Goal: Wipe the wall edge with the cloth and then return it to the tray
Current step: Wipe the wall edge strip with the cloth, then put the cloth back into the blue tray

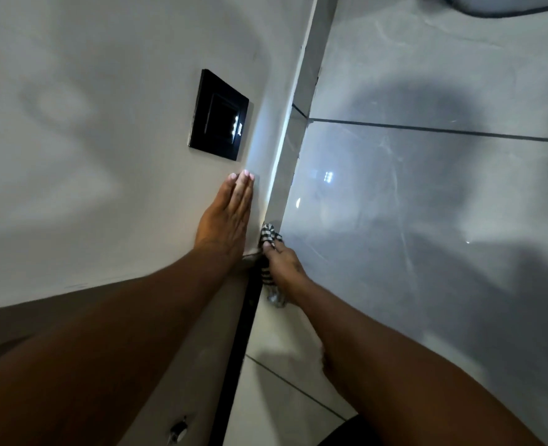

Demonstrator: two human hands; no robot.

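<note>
A black-and-white striped cloth [270,235] is pressed against the wall edge [282,175], the narrow grey strip between the pale painted wall and the glossy grey tiles. My right hand [282,262] grips the cloth; part of it bunches out below the palm. My left hand [229,217] lies flat on the painted wall just left of the edge, fingers together and holding nothing. The tray is out of view.
A black switch plate [218,115] is fixed to the painted wall above my left hand. Glossy grey tiles [427,204] with dark grout lines fill the right side. A black vertical strip [243,333] runs down below the hands.
</note>
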